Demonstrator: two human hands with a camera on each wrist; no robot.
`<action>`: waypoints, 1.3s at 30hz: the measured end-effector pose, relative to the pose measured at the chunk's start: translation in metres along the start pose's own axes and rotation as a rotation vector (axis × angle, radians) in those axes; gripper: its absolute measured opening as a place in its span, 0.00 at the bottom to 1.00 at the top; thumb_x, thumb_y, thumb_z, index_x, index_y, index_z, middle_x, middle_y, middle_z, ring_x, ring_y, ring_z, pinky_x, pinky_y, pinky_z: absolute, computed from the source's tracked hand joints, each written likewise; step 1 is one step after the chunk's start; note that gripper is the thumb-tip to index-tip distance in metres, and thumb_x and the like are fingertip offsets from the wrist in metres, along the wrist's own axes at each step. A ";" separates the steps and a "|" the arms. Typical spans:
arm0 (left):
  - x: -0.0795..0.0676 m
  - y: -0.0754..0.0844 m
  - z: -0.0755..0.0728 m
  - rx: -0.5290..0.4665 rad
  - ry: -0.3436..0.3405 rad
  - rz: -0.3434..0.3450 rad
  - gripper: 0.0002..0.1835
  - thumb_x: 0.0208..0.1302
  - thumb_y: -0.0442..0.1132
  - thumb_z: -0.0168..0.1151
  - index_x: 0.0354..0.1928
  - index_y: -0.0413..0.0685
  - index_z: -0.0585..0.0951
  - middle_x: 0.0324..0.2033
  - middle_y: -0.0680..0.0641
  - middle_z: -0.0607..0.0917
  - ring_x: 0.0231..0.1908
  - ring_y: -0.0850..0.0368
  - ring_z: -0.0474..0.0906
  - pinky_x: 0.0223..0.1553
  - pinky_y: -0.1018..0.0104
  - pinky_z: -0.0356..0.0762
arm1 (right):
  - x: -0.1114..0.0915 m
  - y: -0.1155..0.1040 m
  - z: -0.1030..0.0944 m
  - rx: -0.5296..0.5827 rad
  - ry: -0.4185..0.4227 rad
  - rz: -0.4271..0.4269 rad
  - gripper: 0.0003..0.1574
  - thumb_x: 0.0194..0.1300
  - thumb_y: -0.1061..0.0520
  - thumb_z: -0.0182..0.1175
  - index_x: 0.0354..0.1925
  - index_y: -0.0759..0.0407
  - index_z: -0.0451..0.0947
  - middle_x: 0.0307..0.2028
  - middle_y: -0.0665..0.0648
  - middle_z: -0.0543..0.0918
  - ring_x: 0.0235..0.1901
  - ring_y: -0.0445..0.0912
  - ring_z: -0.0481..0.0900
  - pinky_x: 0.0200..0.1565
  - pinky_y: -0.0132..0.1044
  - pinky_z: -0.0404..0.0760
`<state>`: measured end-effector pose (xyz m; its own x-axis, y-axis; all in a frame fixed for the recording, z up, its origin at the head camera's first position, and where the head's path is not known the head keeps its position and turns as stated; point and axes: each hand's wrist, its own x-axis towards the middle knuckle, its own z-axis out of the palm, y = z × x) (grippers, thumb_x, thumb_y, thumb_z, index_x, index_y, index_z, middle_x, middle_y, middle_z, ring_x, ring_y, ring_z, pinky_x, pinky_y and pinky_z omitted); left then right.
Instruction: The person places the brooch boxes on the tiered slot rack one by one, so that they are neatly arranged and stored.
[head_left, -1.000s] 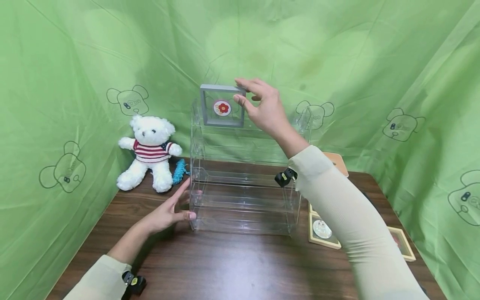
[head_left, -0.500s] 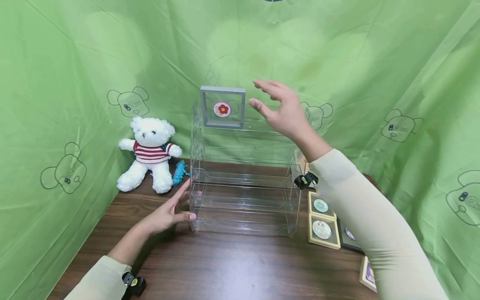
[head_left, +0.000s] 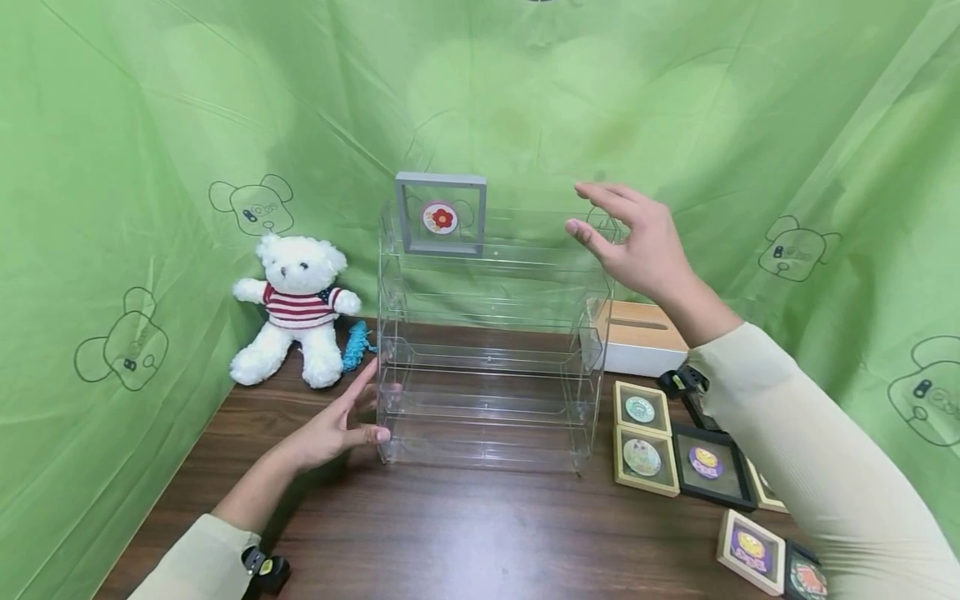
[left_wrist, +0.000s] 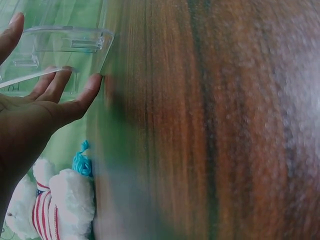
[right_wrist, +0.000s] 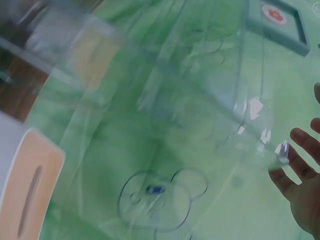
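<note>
A grey square frame (head_left: 441, 252) with a red-flower disc stands on the top tier of a clear acrylic display rack (head_left: 487, 408), towards its left end. My left hand (head_left: 326, 433) touches the rack's lower left side, its fingers extended and thumb apart; the left wrist view shows the fingertips (left_wrist: 92, 82) at the side panel. To the right of the grey frame, my right hand (head_left: 645, 246) hovers near the rack's upper right corner, fingers apart and holding nothing. In the right wrist view that hand (right_wrist: 305, 185) appears at the right edge.
Several framed discs lie right of the rack, among them a black frame (head_left: 712, 492) and a light wooden frame (head_left: 723, 542). A white box with a wooden lid (head_left: 637, 333) sits behind. A white teddy bear (head_left: 296, 308) and blue yarn bundle (head_left: 356, 346) are at left.
My right hand has let go of the grey frame and moved right, away from it. The grey frame stays on the top tier. My left hand stays at the rack's side.
</note>
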<state>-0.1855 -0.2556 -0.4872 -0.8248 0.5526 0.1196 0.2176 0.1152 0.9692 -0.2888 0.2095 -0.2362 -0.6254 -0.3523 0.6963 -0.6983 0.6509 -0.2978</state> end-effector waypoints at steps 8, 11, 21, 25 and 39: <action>0.000 -0.003 0.001 -0.022 -0.007 0.002 0.65 0.74 0.28 0.70 0.91 0.66 0.32 0.82 0.21 0.60 0.80 0.16 0.52 0.65 0.68 0.82 | -0.037 0.024 -0.023 -0.063 -0.020 0.102 0.36 0.77 0.48 0.72 0.78 0.46 0.78 0.67 0.59 0.88 0.66 0.61 0.84 0.67 0.63 0.82; 0.000 -0.002 0.001 -0.036 -0.009 -0.004 0.65 0.74 0.28 0.70 0.91 0.67 0.32 0.82 0.21 0.59 0.80 0.16 0.52 0.65 0.67 0.83 | -0.053 0.031 -0.031 -0.071 -0.041 0.142 0.36 0.77 0.49 0.72 0.78 0.46 0.77 0.68 0.60 0.87 0.66 0.62 0.84 0.67 0.65 0.82; -0.002 0.002 0.001 -0.002 0.016 -0.040 0.65 0.73 0.30 0.72 0.91 0.69 0.34 0.83 0.26 0.62 0.82 0.21 0.51 0.66 0.68 0.81 | -0.113 0.062 -0.044 -0.102 -0.132 0.263 0.39 0.79 0.47 0.70 0.81 0.49 0.73 0.69 0.65 0.84 0.64 0.65 0.84 0.64 0.69 0.82; -0.002 0.001 0.001 0.009 0.020 -0.036 0.65 0.73 0.30 0.72 0.91 0.70 0.34 0.83 0.27 0.63 0.82 0.20 0.51 0.66 0.70 0.79 | -0.138 0.075 -0.047 -0.120 -0.182 0.290 0.41 0.78 0.48 0.71 0.82 0.52 0.71 0.69 0.67 0.84 0.61 0.67 0.84 0.61 0.70 0.83; -0.002 0.001 0.001 0.095 0.028 -0.032 0.64 0.74 0.32 0.72 0.91 0.65 0.34 0.82 0.27 0.66 0.80 0.17 0.57 0.73 0.37 0.75 | -0.220 0.114 -0.059 -0.190 -0.424 0.354 0.29 0.76 0.48 0.73 0.66 0.64 0.83 0.61 0.71 0.88 0.53 0.67 0.89 0.58 0.71 0.82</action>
<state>-0.1836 -0.2560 -0.4869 -0.8462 0.5240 0.0966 0.2385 0.2104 0.9481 -0.2102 0.4005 -0.3846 -0.9215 -0.3039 0.2418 -0.3708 0.8734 -0.3156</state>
